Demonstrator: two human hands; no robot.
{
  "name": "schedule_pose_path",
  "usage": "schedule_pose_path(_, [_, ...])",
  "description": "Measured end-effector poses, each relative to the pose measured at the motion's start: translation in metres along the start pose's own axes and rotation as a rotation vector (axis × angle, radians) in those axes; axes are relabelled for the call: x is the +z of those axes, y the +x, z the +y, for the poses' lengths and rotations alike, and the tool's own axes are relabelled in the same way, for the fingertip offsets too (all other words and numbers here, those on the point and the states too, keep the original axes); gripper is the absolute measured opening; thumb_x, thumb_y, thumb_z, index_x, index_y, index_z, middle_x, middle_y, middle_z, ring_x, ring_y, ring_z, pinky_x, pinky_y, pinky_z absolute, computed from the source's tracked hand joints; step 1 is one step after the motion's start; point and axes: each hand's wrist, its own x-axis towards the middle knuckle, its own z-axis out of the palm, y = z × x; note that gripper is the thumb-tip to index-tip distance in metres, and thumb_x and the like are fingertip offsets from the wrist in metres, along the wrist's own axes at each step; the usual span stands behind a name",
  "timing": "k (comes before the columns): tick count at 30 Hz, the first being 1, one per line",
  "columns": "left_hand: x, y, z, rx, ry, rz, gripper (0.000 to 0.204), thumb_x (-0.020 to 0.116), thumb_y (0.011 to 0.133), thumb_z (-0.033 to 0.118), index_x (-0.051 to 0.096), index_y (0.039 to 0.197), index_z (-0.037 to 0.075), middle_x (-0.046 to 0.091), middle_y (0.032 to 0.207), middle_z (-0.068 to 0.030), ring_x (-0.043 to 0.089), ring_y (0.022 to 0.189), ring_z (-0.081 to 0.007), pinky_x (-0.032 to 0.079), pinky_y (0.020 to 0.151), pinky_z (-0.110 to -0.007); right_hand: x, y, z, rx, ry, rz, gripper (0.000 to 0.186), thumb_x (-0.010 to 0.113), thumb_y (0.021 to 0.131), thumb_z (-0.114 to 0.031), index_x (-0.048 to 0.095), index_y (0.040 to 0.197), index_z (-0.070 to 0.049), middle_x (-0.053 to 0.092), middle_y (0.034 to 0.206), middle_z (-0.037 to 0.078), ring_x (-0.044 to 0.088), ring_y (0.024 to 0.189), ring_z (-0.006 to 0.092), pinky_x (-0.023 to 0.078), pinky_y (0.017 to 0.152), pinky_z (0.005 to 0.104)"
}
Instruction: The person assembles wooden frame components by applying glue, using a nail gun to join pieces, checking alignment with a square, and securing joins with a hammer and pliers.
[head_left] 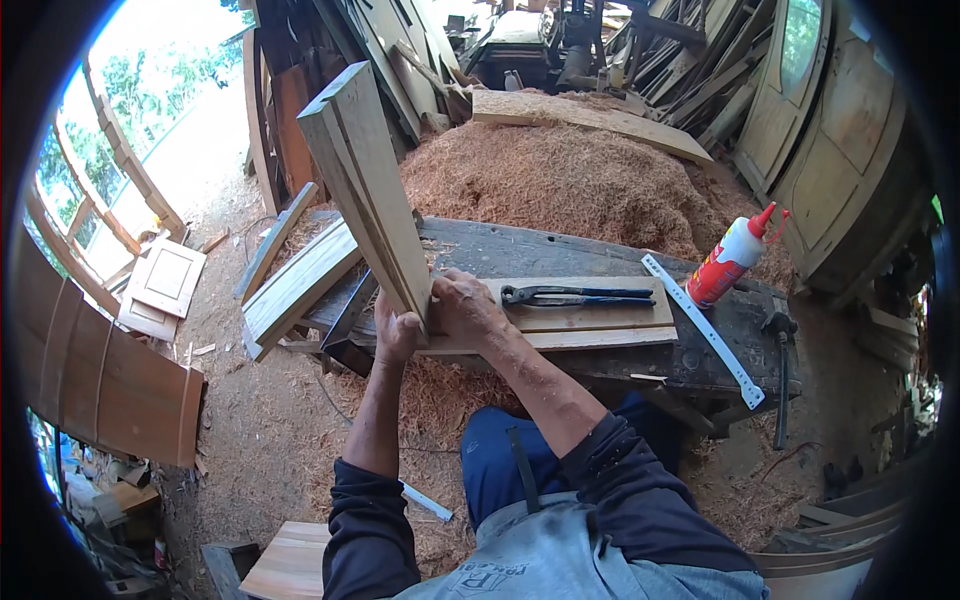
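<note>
A grooved wooden board [365, 190] stands upright and tilted at the left part of the workbench. My left hand [397, 330] grips its lower end from the left, thumb up along it. My right hand [462, 305] is closed at the board's lower right side, its fingertips partly hidden. Beneath the right hand, a second wooden board [590, 322] lies flat along the bench's near edge. Whether the two boards are joined is hidden by my hands. Black pincers [580, 296] rest on the flat board, just right of my right hand.
Right on the workbench [510, 247] stand a red and white glue bottle [725, 262] and a white metal drawer rail [705, 330]. A clamp [782, 365] hangs at the right end. More boards [305, 285] jut out left. Wood shavings [560, 170] are heaped behind.
</note>
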Motion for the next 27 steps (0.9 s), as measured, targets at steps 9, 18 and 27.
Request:
schedule_pose_path(9, [0.003, -0.001, 0.006, 0.016, 0.024, 0.001, 0.107, 0.065, 0.071, 0.082, 0.051, 0.131, -0.006, 0.062, 0.125, -0.0158, 0.058, 0.116, -0.0245, 0.045, 0.100, -0.040, 0.008, 0.000, 0.007, -0.048, -0.165, 0.071, 0.017, 0.059, 0.080, -0.007, 0.065, 0.096, -0.002, 0.064, 0.094, 0.019, 0.064, 0.095, 0.0378, 0.052, 0.085, 0.0459])
schedule_pose_path(18, [0.007, 0.001, 0.010, -0.012, -0.027, 0.017, 0.107, 0.066, 0.069, 0.081, 0.053, 0.130, -0.005, 0.061, 0.125, -0.0141, 0.058, 0.116, -0.0240, 0.045, 0.100, -0.039, -0.007, 0.028, 0.026, -0.118, -0.051, -0.078, 0.021, 0.058, 0.080, -0.005, 0.071, 0.096, -0.006, 0.066, 0.091, 0.017, 0.066, 0.093, 0.0360, 0.054, 0.083, 0.0438])
schedule_pose_path(27, [0.005, 0.003, 0.010, -0.012, 0.027, 0.016, 0.108, 0.063, 0.070, 0.083, 0.053, 0.128, -0.007, 0.062, 0.123, -0.0155, 0.059, 0.114, -0.0251, 0.046, 0.099, -0.039, 0.004, 0.020, 0.030, -0.101, 0.085, -0.057, 0.010, 0.063, 0.078, -0.011, 0.064, 0.080, -0.001, 0.063, 0.092, 0.017, 0.064, 0.090, 0.0352, 0.052, 0.079, 0.0422])
